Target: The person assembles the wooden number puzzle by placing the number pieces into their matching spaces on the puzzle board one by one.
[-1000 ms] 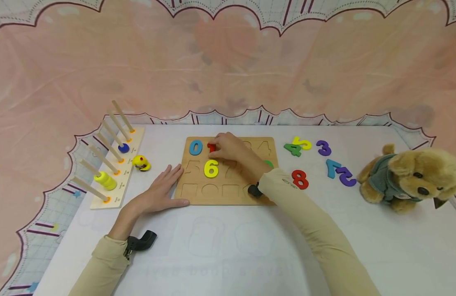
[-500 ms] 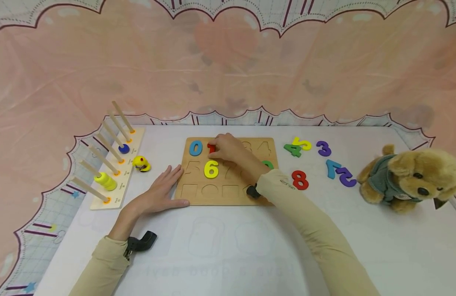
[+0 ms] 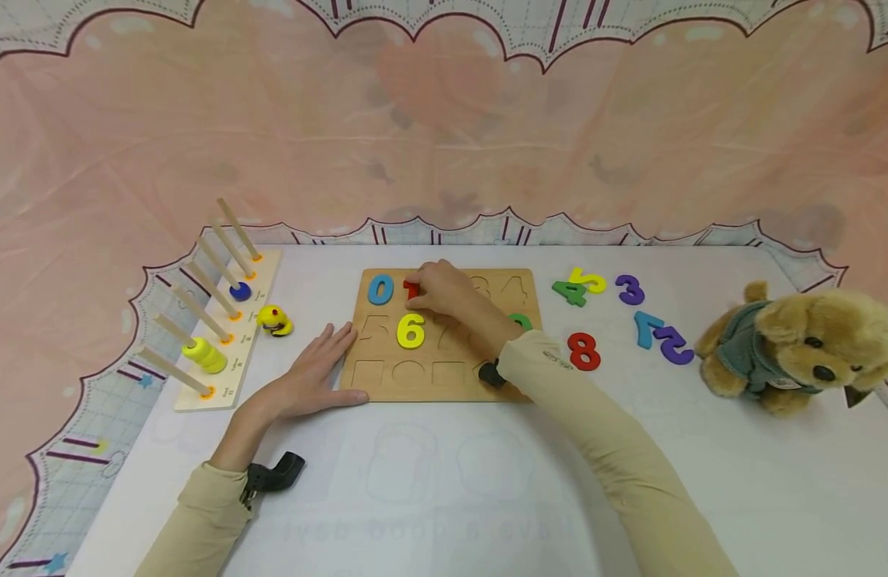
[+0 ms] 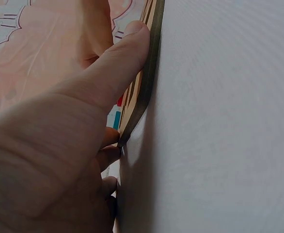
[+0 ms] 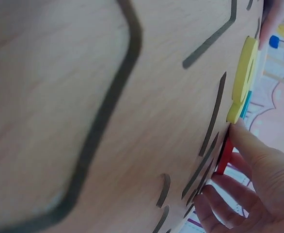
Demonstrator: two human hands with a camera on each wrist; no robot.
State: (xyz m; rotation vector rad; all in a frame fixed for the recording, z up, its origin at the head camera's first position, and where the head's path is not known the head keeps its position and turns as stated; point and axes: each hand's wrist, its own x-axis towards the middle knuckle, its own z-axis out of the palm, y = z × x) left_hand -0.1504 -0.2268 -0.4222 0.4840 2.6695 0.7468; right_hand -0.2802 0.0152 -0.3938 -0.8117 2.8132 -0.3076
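A wooden number board [image 3: 480,390] lies on the white table. My left hand [image 3: 310,377] rests at its left edge with fingers spread; the left wrist view shows the thumb [image 4: 127,43] along the board's edge. Over the top row, my right hand [image 3: 447,290] pinches a red number 1 [image 3: 411,289], partly hidden by the fingers. In the right wrist view the red piece [image 5: 224,156] sits between thumb and fingers, low at the board's surface. A blue 0 [image 3: 381,289] lies left of it, a yellow 6 [image 3: 411,331] below. A green number [image 3: 520,320] shows partly behind the right forearm.
Right of the board lie loose numbers: a green 4 [image 3: 570,292], a yellow one [image 3: 588,280], a purple 3 [image 3: 630,289], a red 8 [image 3: 584,351], a blue 7 [image 3: 646,328], a purple one [image 3: 673,345]. A plush dog [image 3: 783,353], peg stand [image 3: 231,373] and yellow toy [image 3: 274,320] flank them.
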